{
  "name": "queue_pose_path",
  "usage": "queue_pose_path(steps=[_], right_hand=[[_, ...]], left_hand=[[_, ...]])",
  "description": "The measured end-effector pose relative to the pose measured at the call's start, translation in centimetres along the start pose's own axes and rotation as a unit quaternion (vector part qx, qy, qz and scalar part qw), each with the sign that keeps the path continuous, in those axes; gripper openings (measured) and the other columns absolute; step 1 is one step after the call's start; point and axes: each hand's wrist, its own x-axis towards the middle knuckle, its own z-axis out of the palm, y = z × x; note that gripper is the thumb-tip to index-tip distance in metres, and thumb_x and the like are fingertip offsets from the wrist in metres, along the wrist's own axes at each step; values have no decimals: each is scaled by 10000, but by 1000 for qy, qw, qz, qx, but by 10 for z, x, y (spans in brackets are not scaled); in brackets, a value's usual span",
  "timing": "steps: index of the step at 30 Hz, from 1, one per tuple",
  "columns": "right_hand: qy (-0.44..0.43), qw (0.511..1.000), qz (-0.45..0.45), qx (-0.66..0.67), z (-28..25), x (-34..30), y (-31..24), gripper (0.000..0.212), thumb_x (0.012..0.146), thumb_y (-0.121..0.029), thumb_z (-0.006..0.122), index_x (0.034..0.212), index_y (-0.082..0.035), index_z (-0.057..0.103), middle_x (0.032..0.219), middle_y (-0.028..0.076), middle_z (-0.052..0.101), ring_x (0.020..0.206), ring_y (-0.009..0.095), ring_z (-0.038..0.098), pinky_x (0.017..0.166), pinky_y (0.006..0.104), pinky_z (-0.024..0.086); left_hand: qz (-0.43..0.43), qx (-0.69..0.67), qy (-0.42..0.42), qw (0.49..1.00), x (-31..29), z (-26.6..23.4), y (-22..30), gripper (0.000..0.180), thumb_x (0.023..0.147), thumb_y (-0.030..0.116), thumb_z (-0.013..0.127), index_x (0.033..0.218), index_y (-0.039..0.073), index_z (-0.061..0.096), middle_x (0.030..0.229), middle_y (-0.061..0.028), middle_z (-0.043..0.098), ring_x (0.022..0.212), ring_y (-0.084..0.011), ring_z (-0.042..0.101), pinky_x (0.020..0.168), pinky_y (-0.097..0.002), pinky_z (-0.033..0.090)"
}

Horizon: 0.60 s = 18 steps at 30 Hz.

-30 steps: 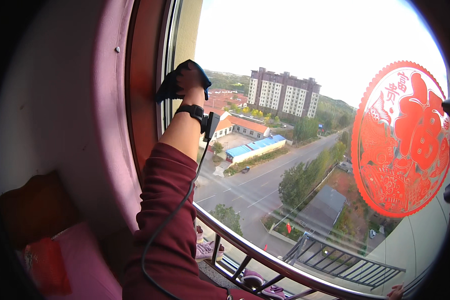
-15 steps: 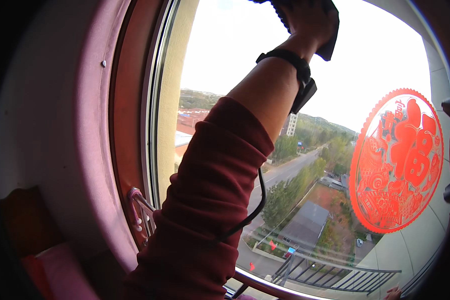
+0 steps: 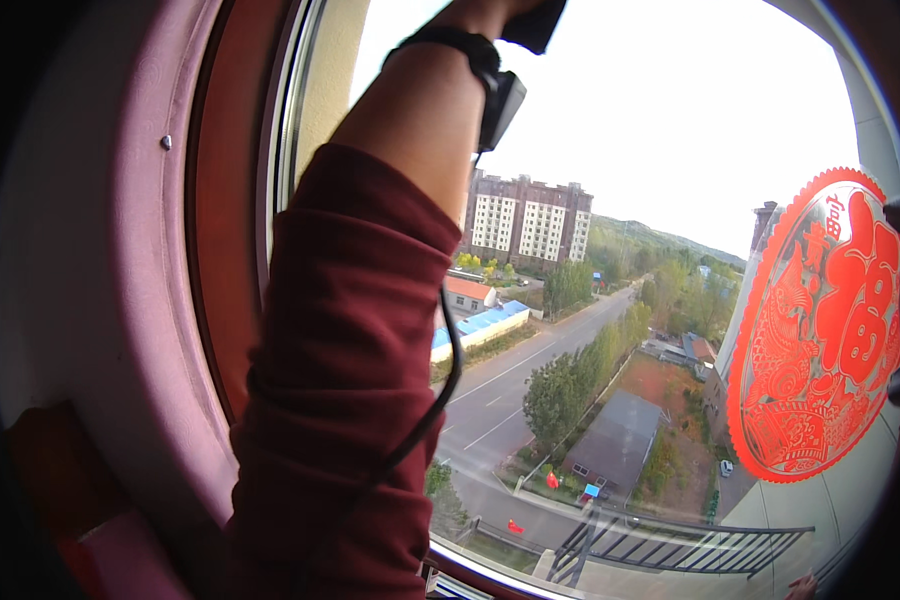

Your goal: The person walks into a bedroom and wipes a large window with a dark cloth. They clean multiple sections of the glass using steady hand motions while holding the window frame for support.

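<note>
Left hand point(image 3: 488, 14) has moved leftward along the frame's top edge.
Dark cloth point(image 3: 538, 28), upper middle, now overlaps a more leftward patch of windowpane point(image 3: 670, 110); fingers cropped, grip can't be told; right hand point(image 3: 802, 586), lower right, likewise.

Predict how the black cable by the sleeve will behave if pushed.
The black cable is probably flexible, since it bends smoothly beside the maroon sleeve. It looks thin next to the sleeve, so likely light. Where it bows out past the sleeve, it might snag.
</note>
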Motion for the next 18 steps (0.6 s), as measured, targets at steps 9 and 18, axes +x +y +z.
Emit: queue_pose_path(steps=[9,18], right_hand=[[-40,999,18,25,-9,-6,-40,588,1102,-428,383,716,-38,593,471,29,477,320,128,463,325,267,356],[-50,998,35,-28,-10,-20,-79,604,1101,-445,372,751,-33,641,503,35,543,357,123,507,354,272,387]], left_hand=[[-252,-39,-17,967,-175,-99,-265,452,1052,433,435,1351,117,557,1316,-77,608,1207,-249,578,1058,-378,408],[-422,-146,-38,894,-329,-144,-316,658,1078,510,422,1529,31,412,1477,-113,499,1332,-234,487,1178,-358,314]])
